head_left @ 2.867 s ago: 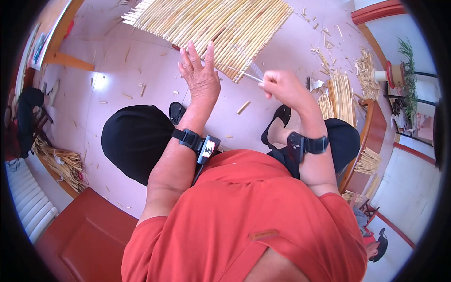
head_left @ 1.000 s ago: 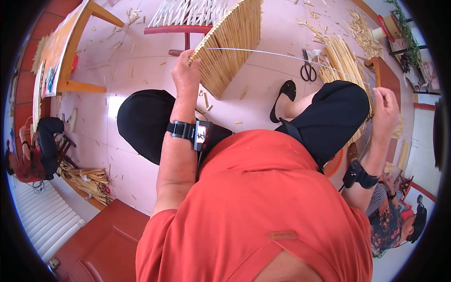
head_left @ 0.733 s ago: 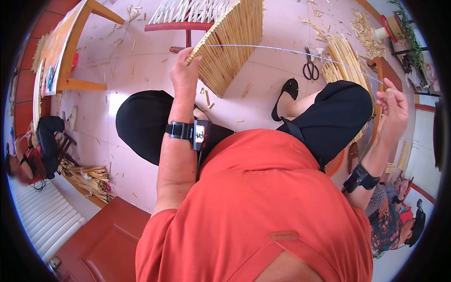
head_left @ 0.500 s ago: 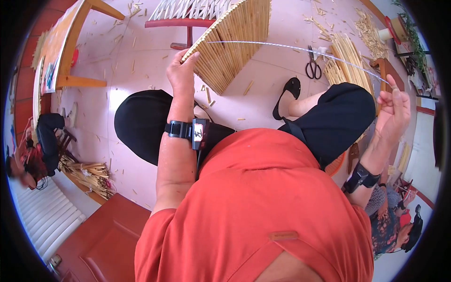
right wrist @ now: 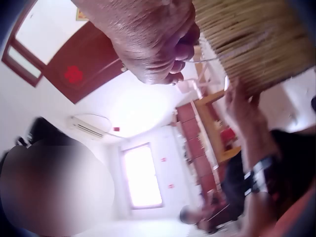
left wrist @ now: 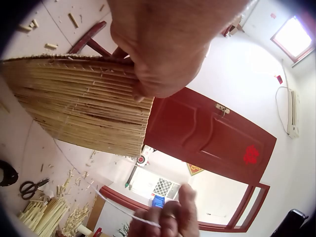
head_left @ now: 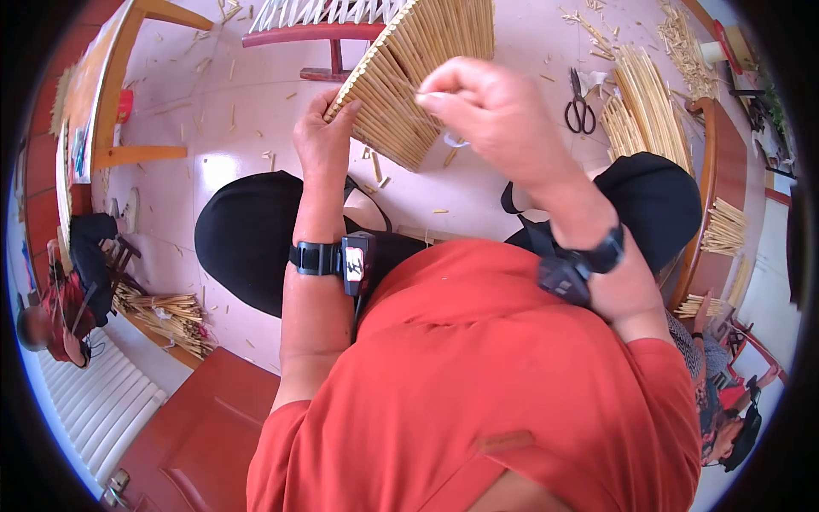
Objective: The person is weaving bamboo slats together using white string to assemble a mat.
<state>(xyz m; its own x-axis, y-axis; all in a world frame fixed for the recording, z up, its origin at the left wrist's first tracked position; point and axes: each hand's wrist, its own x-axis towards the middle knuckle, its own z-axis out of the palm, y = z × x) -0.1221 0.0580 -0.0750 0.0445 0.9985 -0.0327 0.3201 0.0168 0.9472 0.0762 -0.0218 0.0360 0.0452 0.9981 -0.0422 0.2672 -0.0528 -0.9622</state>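
Note:
A mat of straw-coloured stalks [head_left: 384, 107] stands tilted up between my knees. My left hand [head_left: 322, 141] grips its near left edge, thumb on one face and fingers behind. In the head view, my right hand [head_left: 503, 119] is in front of the mat's right part, fingers curled and pinching a thin white string [left wrist: 133, 216]. In the left wrist view that string runs from near the mat's lower edge to the right fingers. A short, taut strand also shows between the right fingers and the mat in the right wrist view. A white loop dangles below the right hand.
Black-handled scissors [head_left: 580, 117] lie on the floor beside a pile of cut stalks [head_left: 648, 115]. Behind the mat is a red-framed stool [head_left: 311, 34] with white webbing. Stalk scraps litter the floor. A wooden table leg [head_left: 141, 156] and a seated person [head_left: 64, 311] are at left.
The left hand went from lying flat on the mat to gripping its edge, with the mat tilted up. My right hand drew the string far right, then came back left to the mat.

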